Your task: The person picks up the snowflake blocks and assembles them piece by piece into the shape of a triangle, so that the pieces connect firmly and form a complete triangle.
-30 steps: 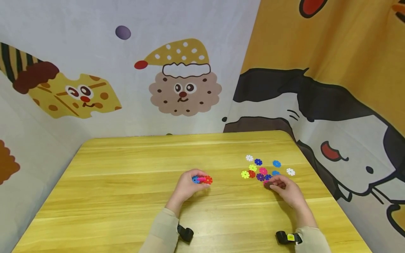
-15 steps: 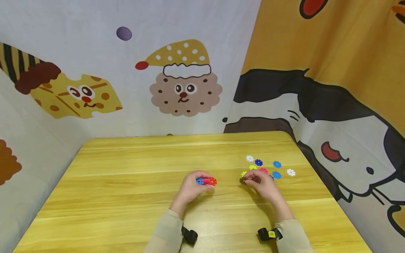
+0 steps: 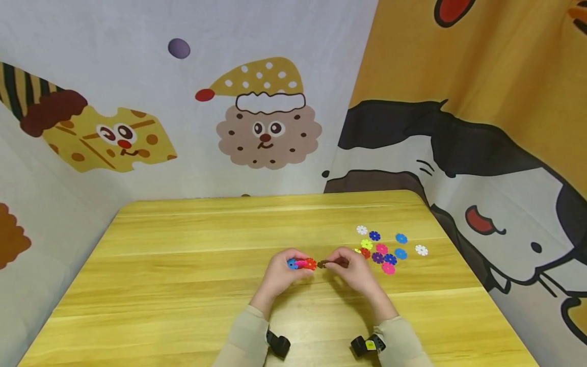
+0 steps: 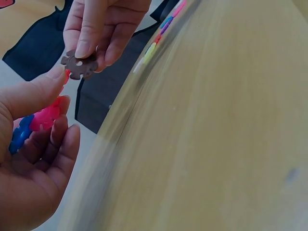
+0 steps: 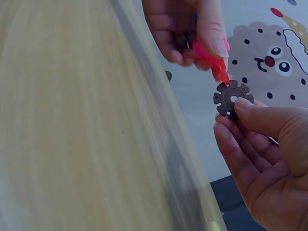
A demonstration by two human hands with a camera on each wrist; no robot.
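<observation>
My left hand (image 3: 281, 272) holds a short chain of joined notched plastic discs: a blue disc (image 4: 21, 134), a pink disc (image 4: 46, 115) and a red disc (image 3: 311, 263). Between thumb and fingers, my right hand (image 3: 352, 267) pinches a brown notched disc (image 5: 233, 99). In the right wrist view the brown disc's notched edge meets the red disc's edge; whether they interlock I cannot tell. Both hands are above the table, close together. Part of the chain is hidden behind the left thumb and fingers.
Loose notched discs lie on the wooden table (image 3: 183, 275) right of my hands, among them a white disc (image 3: 421, 250), a light blue disc (image 3: 401, 238) and a pink disc (image 3: 388, 268). A printed curtain (image 3: 275, 41) hangs behind the table.
My right hand has come left from the loose discs, bringing the brown disc up to the chain's red end. My left hand has shifted slightly right, still holding the chain.
</observation>
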